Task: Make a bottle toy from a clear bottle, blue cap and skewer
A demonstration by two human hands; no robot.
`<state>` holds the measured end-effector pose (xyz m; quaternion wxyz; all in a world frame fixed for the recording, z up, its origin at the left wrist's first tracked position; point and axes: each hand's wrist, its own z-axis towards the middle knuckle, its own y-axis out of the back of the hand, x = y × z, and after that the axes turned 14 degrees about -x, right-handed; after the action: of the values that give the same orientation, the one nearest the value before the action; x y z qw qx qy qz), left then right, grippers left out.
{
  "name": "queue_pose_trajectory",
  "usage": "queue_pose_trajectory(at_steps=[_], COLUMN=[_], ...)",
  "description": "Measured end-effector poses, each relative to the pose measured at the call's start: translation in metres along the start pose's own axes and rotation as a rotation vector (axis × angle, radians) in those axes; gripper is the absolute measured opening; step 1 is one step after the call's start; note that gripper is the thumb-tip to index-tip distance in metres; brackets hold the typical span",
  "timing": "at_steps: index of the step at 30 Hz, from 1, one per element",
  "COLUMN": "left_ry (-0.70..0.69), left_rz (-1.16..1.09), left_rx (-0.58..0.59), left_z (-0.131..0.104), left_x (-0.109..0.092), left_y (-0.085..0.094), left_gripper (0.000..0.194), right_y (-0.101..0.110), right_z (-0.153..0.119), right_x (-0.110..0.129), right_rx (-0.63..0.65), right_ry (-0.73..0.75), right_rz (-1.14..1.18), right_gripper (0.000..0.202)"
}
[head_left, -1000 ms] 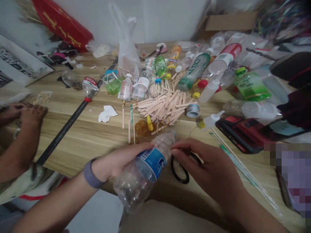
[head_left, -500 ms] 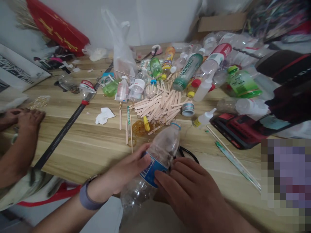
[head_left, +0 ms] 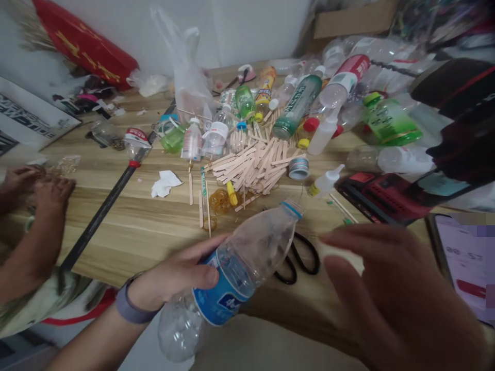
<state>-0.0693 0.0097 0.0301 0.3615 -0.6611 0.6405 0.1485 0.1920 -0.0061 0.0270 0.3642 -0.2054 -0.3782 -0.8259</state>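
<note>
My left hand (head_left: 189,275) is wrapped round a clear plastic bottle (head_left: 266,232) with a blue label, tilted so that its neck points up and to the right. A blue ring sits at the neck, and no cap shows on it. My right hand (head_left: 390,293) is apart from the bottle, slightly blurred, with thumb and forefinger spread and nothing visible between them. Black looped handles (head_left: 307,263), perhaps of scissors, lie on the table behind the bottle, their other end hidden by it.
Wooden sticks (head_left: 259,167) are heaped mid-table before several bottles. Rubber bands (head_left: 220,201), a dropper bottle (head_left: 325,181) and a tape roll (head_left: 299,168) lie nearer. A red-black cordless drill (head_left: 386,198) and a phone (head_left: 460,263) are at right. Another person's hands (head_left: 50,190) work at left.
My right hand has let go of the bottle and moved right. The bottle has turned in my left hand, showing more of its label, and leans further over. The black handles and phone are now more visible.
</note>
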Motion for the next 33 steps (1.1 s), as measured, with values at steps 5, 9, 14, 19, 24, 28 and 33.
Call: queue_pose_trajectory(at_steps=[5,9,14,19,24,28,33], left_ry=[0.022,0.009,-0.05,-0.051,-0.14,0.002,0.206], left_rz=[0.015,0.102,0.372,0.565,0.313,0.1,0.109], left_rx=[-0.011,0.009,0.066,0.119,0.085,-0.108,-0.348], left_z=[-0.002,0.0,0.002,0.008,0.011,0.006,-0.006], left_x=[-0.002,-0.009,-0.029,-0.038,-0.034,-0.034,-0.037], left_y=[0.0,0.002,0.004,0.005,0.001,-0.003,-0.003], left_gripper=[0.054,0.052,0.048,0.051,0.053,0.047,0.047], right_y=[-0.016,-0.017,-0.011,-0.02,-0.033,-0.032,-0.026], right_z=[0.006,0.006,0.005,-0.009,-0.023,-0.024,-0.028], right_x=[-0.022,-0.034,-0.049,-0.054,-0.055,-0.051,-0.05], right_rx=[0.075,0.077,0.366,0.395,0.013,-0.049,-0.016], right_ry=[-0.205,-0.425,-0.372,-0.515,-0.87,-0.912,-0.909], right_rz=[0.334,0.576,0.674,0.734,0.635,0.611,0.646], right_gripper=[0.011,0.016,0.006,0.012,0.027,0.03,0.029])
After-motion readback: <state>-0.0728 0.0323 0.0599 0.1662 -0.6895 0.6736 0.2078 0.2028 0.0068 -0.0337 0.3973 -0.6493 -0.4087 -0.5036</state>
